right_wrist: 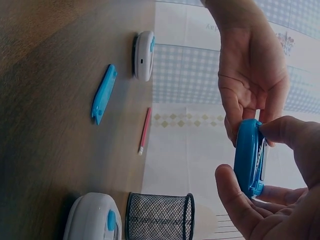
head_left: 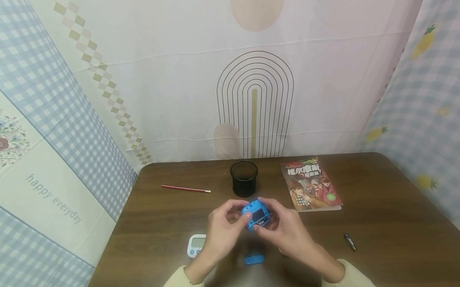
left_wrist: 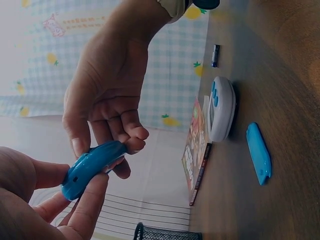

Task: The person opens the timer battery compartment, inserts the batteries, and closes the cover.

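Note:
Both hands hold a rounded blue battery-powered device [head_left: 255,214] up over the table. My left hand [head_left: 226,224] grips its left side, thumb over the face turned up. On the opposite side, my right hand [head_left: 288,225] pinches the edge between thumb and fingers. That face has a dark rectangular panel and an uncovered slot with a battery [right_wrist: 259,157] in it. Below the hands lies a slim blue battery cover [head_left: 254,259]. A white digital timer [head_left: 196,245] with blue buttons rests by the left forearm. Another white timer [left_wrist: 223,110] is hidden behind the right arm in the head view.
A black mesh pen cup [head_left: 244,178] stands beyond the hands. To its left lies a red pencil [head_left: 186,189], to its right a comic-style book [head_left: 311,184]. One loose battery [head_left: 350,242] is at the right. Fabric curtains [head_left: 179,73] border the wooden table [head_left: 146,217].

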{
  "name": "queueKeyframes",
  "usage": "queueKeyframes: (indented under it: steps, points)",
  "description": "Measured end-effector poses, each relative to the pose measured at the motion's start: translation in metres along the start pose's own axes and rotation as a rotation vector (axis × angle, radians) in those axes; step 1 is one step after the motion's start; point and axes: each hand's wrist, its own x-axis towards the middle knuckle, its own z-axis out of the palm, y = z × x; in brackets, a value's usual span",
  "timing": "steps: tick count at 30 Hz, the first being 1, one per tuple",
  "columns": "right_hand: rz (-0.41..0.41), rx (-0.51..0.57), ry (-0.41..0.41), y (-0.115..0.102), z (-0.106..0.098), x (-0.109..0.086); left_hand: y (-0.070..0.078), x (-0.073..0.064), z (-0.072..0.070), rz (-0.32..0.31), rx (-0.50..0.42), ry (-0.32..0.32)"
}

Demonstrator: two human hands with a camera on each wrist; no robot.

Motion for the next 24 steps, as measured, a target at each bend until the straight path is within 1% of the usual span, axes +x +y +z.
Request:
queueKeyframes:
  steps: [15, 20, 24]
  points:
    - [0.009, 0.022, -0.014, -0.0003, 0.0002, 0.0009, -0.0019, 0.0007, -0.0006, 0.003, 0.002, -0.001]
    - [0.048, 0.032, -0.025, -0.0023, -0.0016, 0.0022, -0.0002, -0.0001, -0.0009, -0.002, 0.012, 0.001]
    - [0.08, 0.038, -0.026, -0.0032, -0.0031, 0.004, 0.0007, -0.0011, -0.0004, 0.007, 0.005, 0.0]
